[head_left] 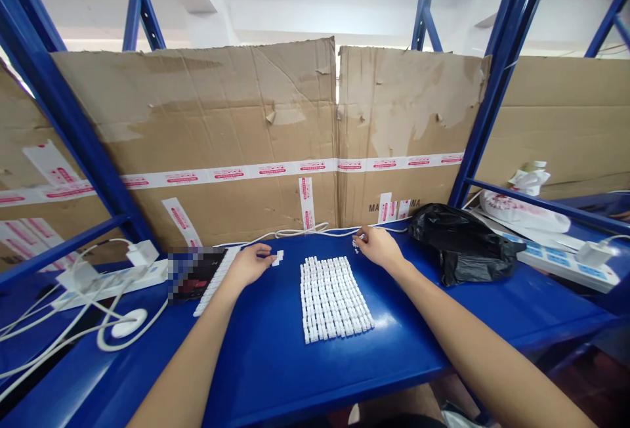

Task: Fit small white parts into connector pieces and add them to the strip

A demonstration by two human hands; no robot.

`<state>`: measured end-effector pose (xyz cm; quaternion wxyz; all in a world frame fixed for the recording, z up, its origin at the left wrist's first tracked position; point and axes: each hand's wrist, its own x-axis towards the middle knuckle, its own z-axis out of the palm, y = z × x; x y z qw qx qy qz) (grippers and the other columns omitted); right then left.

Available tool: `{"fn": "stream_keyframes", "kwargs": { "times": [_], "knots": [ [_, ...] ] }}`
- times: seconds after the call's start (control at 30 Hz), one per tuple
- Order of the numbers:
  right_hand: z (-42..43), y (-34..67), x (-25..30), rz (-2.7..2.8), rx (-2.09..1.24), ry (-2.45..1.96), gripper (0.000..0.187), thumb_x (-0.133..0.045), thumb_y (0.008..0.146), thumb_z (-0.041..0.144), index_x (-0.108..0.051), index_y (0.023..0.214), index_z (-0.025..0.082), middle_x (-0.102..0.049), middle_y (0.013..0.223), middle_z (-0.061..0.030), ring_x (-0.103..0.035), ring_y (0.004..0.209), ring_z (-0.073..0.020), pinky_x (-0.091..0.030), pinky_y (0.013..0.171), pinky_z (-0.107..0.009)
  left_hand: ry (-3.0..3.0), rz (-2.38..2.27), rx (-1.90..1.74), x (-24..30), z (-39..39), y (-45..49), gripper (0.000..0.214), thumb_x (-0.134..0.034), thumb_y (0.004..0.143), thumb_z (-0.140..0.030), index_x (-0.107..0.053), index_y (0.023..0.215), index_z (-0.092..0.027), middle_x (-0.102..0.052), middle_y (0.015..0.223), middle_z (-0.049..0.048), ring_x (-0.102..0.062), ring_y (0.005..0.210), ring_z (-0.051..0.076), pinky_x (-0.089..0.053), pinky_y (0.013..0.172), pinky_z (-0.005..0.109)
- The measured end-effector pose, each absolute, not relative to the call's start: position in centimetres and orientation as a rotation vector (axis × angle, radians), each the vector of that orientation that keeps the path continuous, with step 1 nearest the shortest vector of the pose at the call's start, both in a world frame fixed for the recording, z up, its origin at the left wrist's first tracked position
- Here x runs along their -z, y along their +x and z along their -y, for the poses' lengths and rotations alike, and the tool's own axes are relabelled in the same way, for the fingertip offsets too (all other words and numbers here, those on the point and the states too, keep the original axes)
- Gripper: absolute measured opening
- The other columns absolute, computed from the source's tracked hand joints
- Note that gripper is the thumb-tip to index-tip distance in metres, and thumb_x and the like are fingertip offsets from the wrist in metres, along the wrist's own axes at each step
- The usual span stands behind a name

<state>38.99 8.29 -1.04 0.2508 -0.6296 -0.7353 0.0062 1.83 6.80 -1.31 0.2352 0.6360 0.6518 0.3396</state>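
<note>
A neat block of several rows of small white plastic parts (333, 297) lies in the middle of the blue shelf top (275, 356). My left hand (251, 262) rests to the block's left, fingers closed on a small white part (279, 257). My right hand (377, 245) is behind the block's far right corner, pinching a few small white parts (356, 241) at its fingertips.
Cardboard sheets (221, 139) wall off the back. A black plastic bag (462, 244) lies to the right. White power strips (123, 277) with cables and a dark device sit at left; another strip (561, 260) at right. Blue rack posts (487, 86) frame the bay.
</note>
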Motion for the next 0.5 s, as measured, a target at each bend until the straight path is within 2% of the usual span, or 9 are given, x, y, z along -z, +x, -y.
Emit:
{"fn": "stream_keyframes", "kwargs": {
  "times": [0.1,0.17,0.37,0.5],
  "knots": [
    [-8.1,38.9,0.9,2.017,-0.036,-1.693,0.022,-0.06,0.098,0.039,-0.073,0.097,0.022,-0.079,0.089,-0.0081,-0.073,0.087,-0.0232,-0.044,0.072,-0.027,1.727,-1.723,-0.922,1.4,-6.7,2.1,0.056,-0.087,0.063,-0.025,-0.069,0.116,-0.018,-0.073,0.13,0.0157,-0.079,0.095,0.028,-0.061,0.08,0.032],
    [-8.0,38.8,0.9,2.025,-0.047,-1.694,0.022,-0.06,0.098,0.039,-0.073,0.096,0.022,-0.078,0.089,-0.0075,-0.073,0.086,-0.0229,-0.043,0.071,-0.027,1.708,-1.738,-0.927,1.5,-6.8,2.4,0.062,-0.086,0.063,-0.019,-0.067,0.122,-0.016,-0.071,0.133,0.017,-0.079,0.093,0.027,-0.061,0.079,0.031],
    [-7.8,38.5,0.8,2.04,-0.089,-1.675,0.021,-0.06,0.098,0.038,-0.072,0.098,0.021,-0.078,0.089,-0.0076,-0.073,0.084,-0.0218,-0.043,0.07,-0.027,1.707,-1.806,-0.963,2.2,-7.5,3.1,0.051,-0.083,0.069,-0.014,-0.068,0.118,-0.013,-0.079,0.114,0.0151,-0.079,0.088,0.025,-0.061,0.083,0.031],
    [-7.8,38.4,1.0,2.048,-0.088,-1.635,0.021,-0.06,0.098,0.038,-0.072,0.097,0.021,-0.078,0.087,-0.0066,-0.072,0.081,-0.0214,-0.043,0.068,-0.027,1.728,-1.8,-0.957,2.4,-7.8,3.3,0.042,-0.083,0.07,-0.014,-0.071,0.111,-0.014,-0.08,0.109,0.0133,-0.079,0.091,0.024,-0.06,0.086,0.03]
  ]
}}
